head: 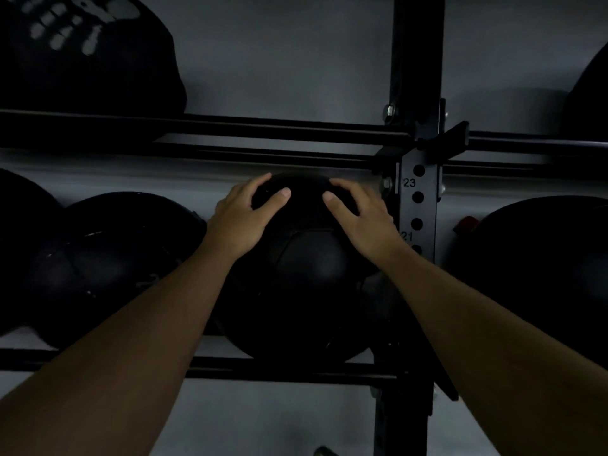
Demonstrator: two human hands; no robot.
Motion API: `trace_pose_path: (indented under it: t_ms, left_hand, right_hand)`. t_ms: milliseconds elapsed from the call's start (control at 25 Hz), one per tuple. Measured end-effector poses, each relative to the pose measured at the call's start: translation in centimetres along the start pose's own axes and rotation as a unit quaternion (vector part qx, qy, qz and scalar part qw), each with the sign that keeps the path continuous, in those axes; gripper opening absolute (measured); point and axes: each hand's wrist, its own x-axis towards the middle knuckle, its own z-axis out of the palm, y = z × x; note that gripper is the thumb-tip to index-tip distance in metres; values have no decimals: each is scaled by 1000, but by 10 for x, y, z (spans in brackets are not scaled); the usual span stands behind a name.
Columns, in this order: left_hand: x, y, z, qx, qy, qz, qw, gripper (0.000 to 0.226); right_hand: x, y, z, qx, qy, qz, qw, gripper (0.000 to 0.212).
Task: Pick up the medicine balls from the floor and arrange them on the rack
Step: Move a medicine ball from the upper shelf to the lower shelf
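A black medicine ball [304, 274] rests on the lower rails of the black rack [289, 368], just left of the upright post. My left hand [241, 217] lies on its upper left side and my right hand [360, 217] on its upper right. Both hands have their fingers spread over the ball's top, touching it. The scene is dim, so the ball's underside is hard to make out.
Two more black balls [108, 258] sit on the same shelf to the left, one ball [539, 261] to the right. Another ball with white print [88, 57] sits on the upper rails [230, 130]. The numbered upright post [418, 209] stands close to my right hand.
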Motion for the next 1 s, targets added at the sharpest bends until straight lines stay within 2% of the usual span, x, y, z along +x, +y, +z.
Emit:
trace_pose_path:
  t_ms: [120,200,320,440,520,560,600,680,760,800,880,1000]
  left_hand:
    - [-12,13,-8,75,-48,-29,996,81]
    - [-33,13,-12,80,-40,-12,996,81]
    - [-94,-4,-11,64,-7,72,995,80]
    - [-168,-40,-15,65,-52,226,970,75]
    - [-218,-71,-12,96,-143,339,925,70]
    - [-243,-85,-8,100,-218,344,908,67]
    - [-272,-97,-2,94,-310,305,896,63]
    - [-334,-114,9,88,-475,171,859,58]
    - [-401,-127,23,103,-602,108,785,53]
    - [-436,-131,27,113,-652,104,742,51]
    - [-497,-134,32,135,-713,105,680,48]
    - [-586,-122,33,139,-770,95,615,45]
  right_hand:
    - [-6,-13,-3,-90,-56,42,993,63]
    - [-25,-22,-3,-106,-57,76,990,67]
    - [-75,-28,-6,-78,-36,106,991,71]
    - [-149,-26,-1,-100,-23,164,981,72]
    - [-216,-22,9,-107,-41,225,968,63]
    - [-255,-19,14,-121,-63,250,959,55]
    - [-300,-15,18,-143,-94,283,944,50]
    - [-399,-17,22,-179,-156,354,905,45]
    - [-498,-30,18,-176,-190,464,847,46]
    - [-547,-39,15,-173,-203,512,817,47]
    - [-629,-59,7,-170,-222,580,765,39]
    - [-743,-103,-12,-143,-243,665,692,35]
